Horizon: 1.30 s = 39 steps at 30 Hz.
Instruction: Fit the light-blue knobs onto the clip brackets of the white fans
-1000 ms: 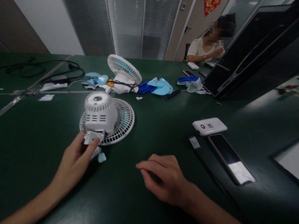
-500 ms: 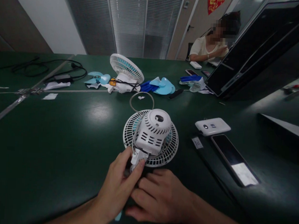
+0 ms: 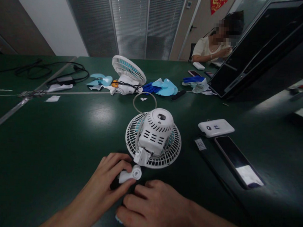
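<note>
A white fan head [image 3: 158, 127] lies face down on its round grille [image 3: 172, 157], motor housing up, with a short white neck bracket [image 3: 142, 157] pointing toward me. Just below that bracket, my left hand [image 3: 109, 178] grips a small white plastic piece [image 3: 136, 172] with a round, hollow end, between thumb and fingers. The piece is apart from the bracket. My right hand [image 3: 155, 206] is curled closed near the table, right of the left hand. A bit of something light blue [image 3: 118, 219] shows under its fingers; the rest is hidden.
A second white fan [image 3: 128, 73], light blue fan blades [image 3: 164, 87] and blue-white gloves [image 3: 196, 82] lie farther back. To the right are a white device [image 3: 216, 128], a phone [image 3: 239, 161] and a black strap [image 3: 214, 172]. A dark monitor-like panel [image 3: 253, 47] stands at right; a person [image 3: 205, 49] sits beyond.
The white plastic piece has come away from the fan's bracket, moving down and left in my left hand. My right hand has shifted slightly left and down. The fan stays nearly in place.
</note>
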Each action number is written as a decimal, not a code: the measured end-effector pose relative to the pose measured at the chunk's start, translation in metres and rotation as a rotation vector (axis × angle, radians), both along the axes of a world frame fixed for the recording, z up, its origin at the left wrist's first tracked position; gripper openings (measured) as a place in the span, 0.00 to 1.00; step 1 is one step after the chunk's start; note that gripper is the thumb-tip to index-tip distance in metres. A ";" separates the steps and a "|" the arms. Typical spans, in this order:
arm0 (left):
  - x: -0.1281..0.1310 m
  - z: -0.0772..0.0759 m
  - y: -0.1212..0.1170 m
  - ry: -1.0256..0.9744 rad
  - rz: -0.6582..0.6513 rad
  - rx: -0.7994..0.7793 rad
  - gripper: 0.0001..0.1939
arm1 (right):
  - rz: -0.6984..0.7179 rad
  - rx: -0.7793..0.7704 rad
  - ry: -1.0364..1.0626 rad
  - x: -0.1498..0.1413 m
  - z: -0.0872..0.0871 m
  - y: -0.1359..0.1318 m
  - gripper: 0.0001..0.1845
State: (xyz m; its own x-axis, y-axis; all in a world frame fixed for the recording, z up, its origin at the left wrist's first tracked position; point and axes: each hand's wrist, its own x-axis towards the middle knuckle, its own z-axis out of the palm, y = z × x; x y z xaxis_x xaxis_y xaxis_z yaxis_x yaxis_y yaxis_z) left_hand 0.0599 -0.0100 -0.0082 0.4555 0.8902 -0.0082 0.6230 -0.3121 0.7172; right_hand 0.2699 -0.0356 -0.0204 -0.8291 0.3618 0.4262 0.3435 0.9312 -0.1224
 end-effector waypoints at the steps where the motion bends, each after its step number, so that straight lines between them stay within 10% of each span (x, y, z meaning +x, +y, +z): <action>1: 0.000 -0.001 -0.001 -0.035 0.005 -0.020 0.03 | 0.003 0.004 0.027 0.000 0.000 0.000 0.04; 6: 0.007 0.008 -0.009 -0.336 0.165 -0.178 0.07 | -0.032 -0.052 0.365 0.012 0.008 0.003 0.12; 14: 0.031 0.019 -0.022 -0.496 0.284 -0.340 0.18 | -0.519 -0.310 0.984 0.031 0.004 0.013 0.15; 39: 0.050 -0.013 -0.034 -0.874 0.365 -0.429 0.19 | -0.273 -0.439 0.809 0.029 0.010 0.020 0.18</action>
